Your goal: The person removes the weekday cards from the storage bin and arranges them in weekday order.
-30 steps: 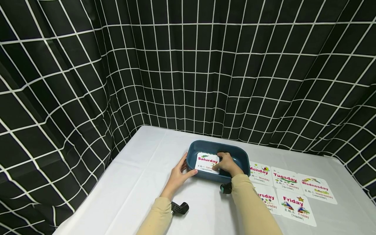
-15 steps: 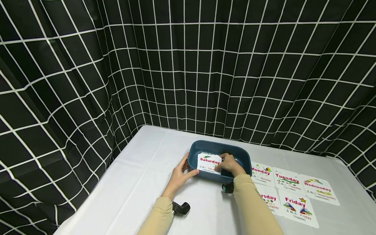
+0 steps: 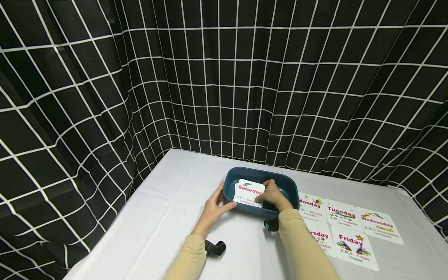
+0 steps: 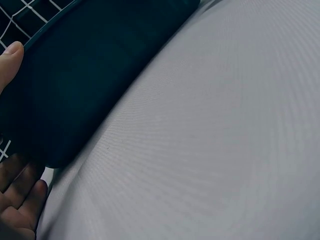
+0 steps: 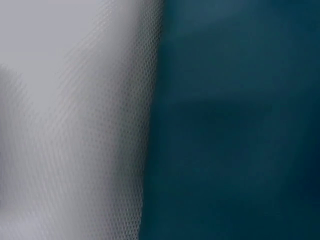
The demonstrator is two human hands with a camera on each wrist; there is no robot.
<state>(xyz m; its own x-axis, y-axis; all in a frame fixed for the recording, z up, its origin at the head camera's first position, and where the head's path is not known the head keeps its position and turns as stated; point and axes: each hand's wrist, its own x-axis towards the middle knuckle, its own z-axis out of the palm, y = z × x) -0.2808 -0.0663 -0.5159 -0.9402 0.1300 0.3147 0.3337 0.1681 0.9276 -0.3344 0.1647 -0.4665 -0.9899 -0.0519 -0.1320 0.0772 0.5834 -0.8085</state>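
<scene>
A dark blue plastic box (image 3: 259, 171) sits on the table in the head view. My left hand (image 3: 213, 208) holds its left end, thumb on the front rim and fingers round the side. In the left wrist view that thumb (image 4: 11, 62) lies at the box's upper edge, the other fingers by its lower corner. Inside the box my right hand (image 3: 274, 195) pinches the Saturday card (image 3: 246, 190) by its right side, face up and slightly tilted. Another white edge peeks out beneath this card on its left. The right wrist view shows only the box wall (image 5: 225, 130) and cloth, no fingers.
Right of the box lie the Monday card (image 3: 309, 206), Tuesday card (image 3: 340, 215) and Wednesday card (image 3: 378, 225) in a row. Nearer are the Friday card (image 3: 353, 249) and a Thursday card (image 3: 320, 237), partly behind my right sleeve. A black gridded curtain (image 3: 224, 77) hangs behind the white-covered table (image 3: 157, 202).
The Saturday card has risen slightly and tilted in my right hand, uncovering a white edge beneath it. My left hand keeps its place on the box.
</scene>
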